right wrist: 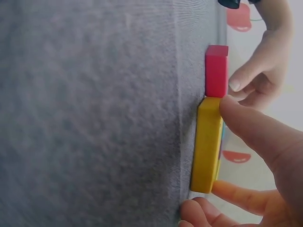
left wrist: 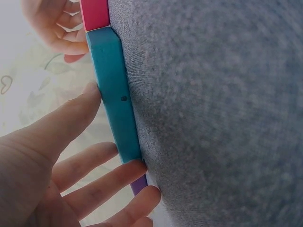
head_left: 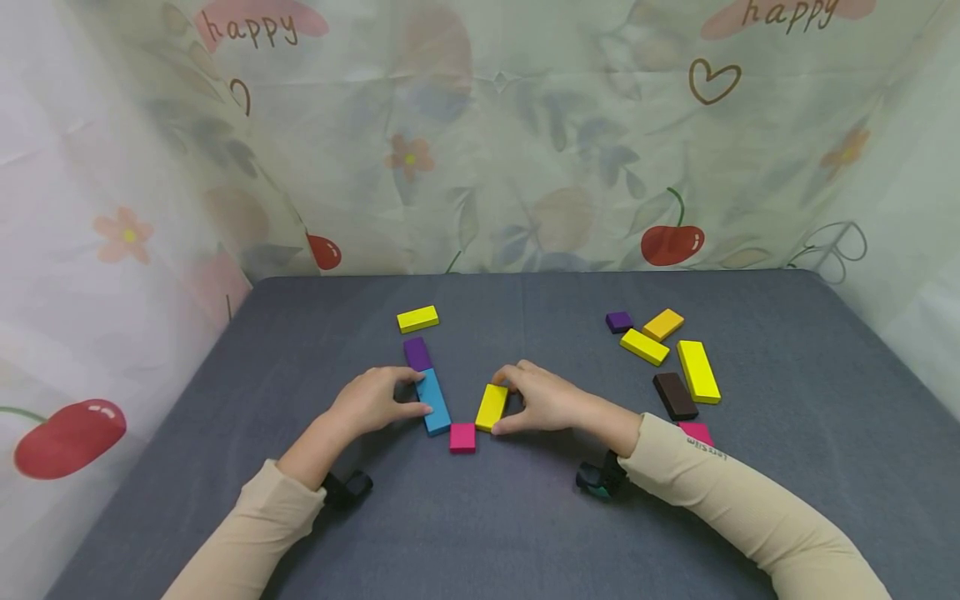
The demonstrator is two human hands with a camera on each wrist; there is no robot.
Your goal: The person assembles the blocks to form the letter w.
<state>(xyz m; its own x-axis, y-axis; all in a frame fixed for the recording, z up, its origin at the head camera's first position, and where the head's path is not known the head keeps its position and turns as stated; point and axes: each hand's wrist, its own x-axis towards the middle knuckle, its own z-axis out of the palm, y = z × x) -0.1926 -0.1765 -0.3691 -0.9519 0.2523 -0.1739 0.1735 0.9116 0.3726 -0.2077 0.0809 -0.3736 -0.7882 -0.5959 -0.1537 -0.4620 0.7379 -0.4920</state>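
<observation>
My left hand (head_left: 378,400) rests its thumb and fingertips along a blue block (head_left: 432,402) lying on the table; the left wrist view shows these fingers nearly straight. A purple block (head_left: 417,354) meets the blue one's far end. At the near end sits a small pink block (head_left: 462,438). With thumb at one end and index finger at the other, my right hand (head_left: 546,398) pinches a yellow block (right wrist: 207,146). This yellow block slants away from the pink block's right corner, which it touches or nearly touches.
Another yellow block (head_left: 417,319) lies beyond the purple one. On the right is a loose group: a small purple block (head_left: 619,322), an orange block (head_left: 663,324), yellow blocks (head_left: 699,372), a dark brown block (head_left: 675,396) and a pink block (head_left: 696,432) partly behind the right sleeve.
</observation>
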